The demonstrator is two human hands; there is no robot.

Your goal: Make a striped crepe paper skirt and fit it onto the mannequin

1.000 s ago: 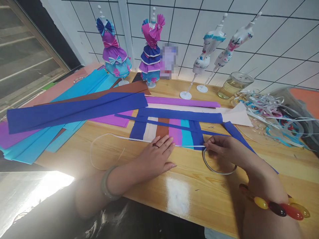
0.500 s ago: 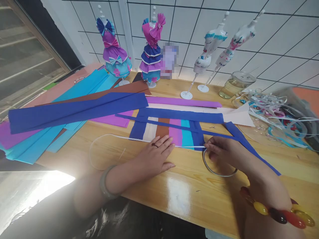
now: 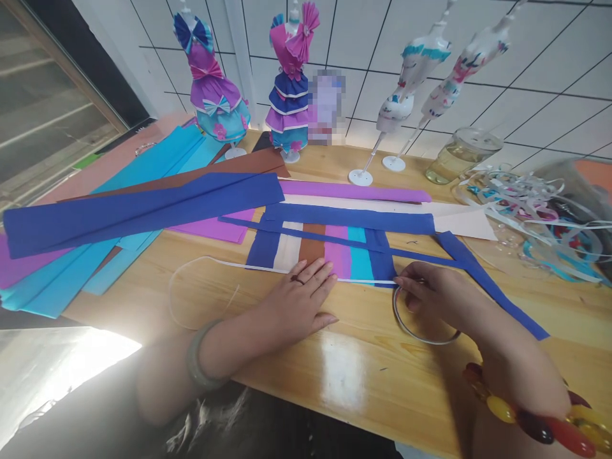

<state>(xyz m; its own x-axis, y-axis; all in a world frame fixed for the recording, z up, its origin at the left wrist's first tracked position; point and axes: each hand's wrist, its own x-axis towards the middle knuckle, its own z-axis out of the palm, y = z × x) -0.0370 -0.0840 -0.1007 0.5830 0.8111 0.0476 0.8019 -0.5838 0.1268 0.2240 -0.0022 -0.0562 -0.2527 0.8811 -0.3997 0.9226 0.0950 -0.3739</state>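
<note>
Your left hand (image 3: 303,293): lay flat, open, over the ribbon. White ribbon (image 3: 366,281): ran along the coloured strips' (image 3: 313,242) near edge; seemed light, limp, slippery, best pinched at their right end. Your right hand (image 3: 437,287): pinched it there.

head camera | faces forward and down | near, above table (image 3: 401,389)

Grey-green bangle (image 3: 203,357), dark ring (image 3: 298,279); red, yellow, dark bead bracelet (image 3: 535,425).
</note>
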